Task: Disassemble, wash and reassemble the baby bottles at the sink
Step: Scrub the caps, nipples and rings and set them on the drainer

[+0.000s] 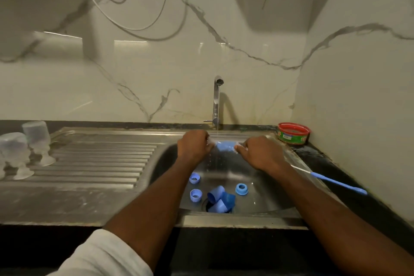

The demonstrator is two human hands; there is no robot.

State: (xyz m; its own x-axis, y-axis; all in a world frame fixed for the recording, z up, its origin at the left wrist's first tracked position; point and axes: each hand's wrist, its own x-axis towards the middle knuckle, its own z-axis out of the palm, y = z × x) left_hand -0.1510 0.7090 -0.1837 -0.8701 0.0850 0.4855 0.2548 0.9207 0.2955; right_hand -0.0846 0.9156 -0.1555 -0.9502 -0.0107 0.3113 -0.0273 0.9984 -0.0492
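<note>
- Blue bottle part under the tap stream, above the sink.
- Left hand and right hand each grasp one end.
- Blue rings and caps lie by the drain.

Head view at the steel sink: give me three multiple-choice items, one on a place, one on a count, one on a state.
1. Where does the long blue-handled bottle brush lie?
A. on the ribbed drainboard
B. on the sink's right rim
C. in the basin

2. How many blue screw rings lie loose on the floor of the steel sink?
A. one
B. three
C. five

3. What state is the chrome tap in?
A. running
B. off
C. covered with a cloth

Answers: 1 B, the brush rests along the right edge by the dark counter. 2 B, two rings lie left of the drain and one right. 3 A, a thin stream falls onto the blue bottle part held between the left hand and right hand.
</note>
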